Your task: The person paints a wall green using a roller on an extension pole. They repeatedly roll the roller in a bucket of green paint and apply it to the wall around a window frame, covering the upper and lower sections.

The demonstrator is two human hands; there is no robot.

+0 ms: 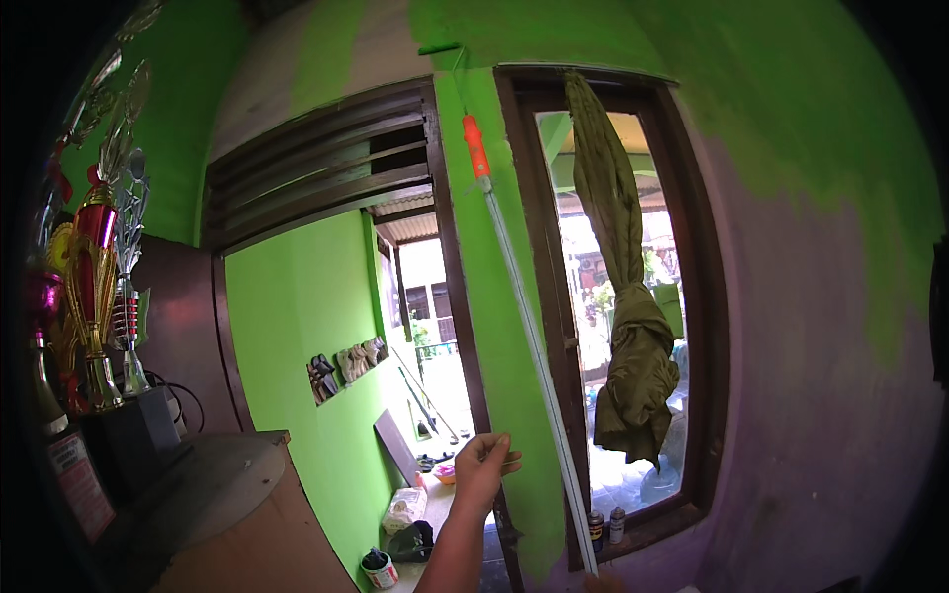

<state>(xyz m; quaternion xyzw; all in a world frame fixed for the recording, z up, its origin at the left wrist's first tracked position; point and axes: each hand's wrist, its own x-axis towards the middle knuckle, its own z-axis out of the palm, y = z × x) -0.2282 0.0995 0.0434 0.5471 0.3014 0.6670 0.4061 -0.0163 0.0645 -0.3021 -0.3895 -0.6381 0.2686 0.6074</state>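
Note:
A paint roller point(439, 50) with green paint on it rests high against the wall, above the pillar between doorway and window. Its orange handle point(477, 147) is fixed to the tip of a long metal extension pole point(530, 319). At the bottom edge, a sliver of my right hand point(605, 584) is on the lower part of the pole; most of that hand is cut off. My left hand point(485, 463) is raised to the left of the pole, apart from it. Its fingers are loosely curled with nothing in them. Fresh-looking green covers the pillar point(504, 400).
Trophies point(93, 274) crowd a cabinet point(245, 474) at left. A knotted olive curtain point(634, 333) hangs before the window. A spray can point(617, 525) and a dark can point(596, 528) stand on its sill. Beyond the doorway are a paint bucket point(379, 569) and a leaning board point(397, 448).

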